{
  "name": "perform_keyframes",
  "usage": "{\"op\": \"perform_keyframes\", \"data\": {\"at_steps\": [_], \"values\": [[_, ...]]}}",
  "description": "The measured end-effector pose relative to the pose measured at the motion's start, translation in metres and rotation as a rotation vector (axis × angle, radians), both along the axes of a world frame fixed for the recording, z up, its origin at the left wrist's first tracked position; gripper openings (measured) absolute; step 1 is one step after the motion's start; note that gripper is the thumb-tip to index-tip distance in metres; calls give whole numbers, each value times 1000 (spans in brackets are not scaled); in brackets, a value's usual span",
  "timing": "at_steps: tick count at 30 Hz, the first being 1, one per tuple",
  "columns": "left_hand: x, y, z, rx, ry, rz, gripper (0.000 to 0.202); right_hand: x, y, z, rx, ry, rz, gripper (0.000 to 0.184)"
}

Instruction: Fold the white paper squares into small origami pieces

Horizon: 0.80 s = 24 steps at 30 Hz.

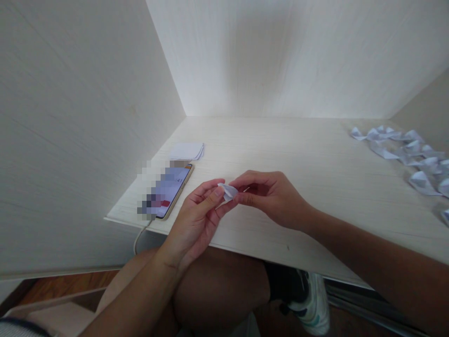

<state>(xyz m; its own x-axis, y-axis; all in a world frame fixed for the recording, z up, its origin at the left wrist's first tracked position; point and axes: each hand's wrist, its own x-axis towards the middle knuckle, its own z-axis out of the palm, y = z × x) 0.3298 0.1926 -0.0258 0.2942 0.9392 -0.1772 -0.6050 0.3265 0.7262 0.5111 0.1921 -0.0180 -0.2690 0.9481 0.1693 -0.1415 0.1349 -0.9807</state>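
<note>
A small folded piece of white paper [229, 192] is held between both hands above the front part of the white desk. My left hand [203, 210] pinches its left side between thumb and fingers, palm turned up. From the right, my right hand [268, 192] grips the other end with thumb and forefinger. The fingertips partly cover the paper, so its full shape is hidden.
A phone [175, 191] with a lit screen and a cable [137, 238] lies at the left, by the side wall. Behind it rests a stack of white paper sheets [187, 151]. Several folded white paper pieces [403, 145] spread along the right side of the desk [280, 145].
</note>
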Motion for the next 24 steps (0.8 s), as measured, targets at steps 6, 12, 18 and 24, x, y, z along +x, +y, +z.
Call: {"op": "perform_keyframes", "data": {"at_steps": [6, 12, 18, 24], "values": [[-1, 0, -2, -1, -10, -13, 17, -1, 2, -4, -86, 60, 15, 25], [-3, 1, -2, 45, 29, -30, 17, -3, 0, -3, -120, 31, 15, 31], [-6, 1, -1, 35, 2, -76, 16, -5, -3, 1, -120, -9, 54, 31], [-8, 1, 0, 37, -25, -127, 10, -3, -3, 5, -119, -35, 34, 25]]}}
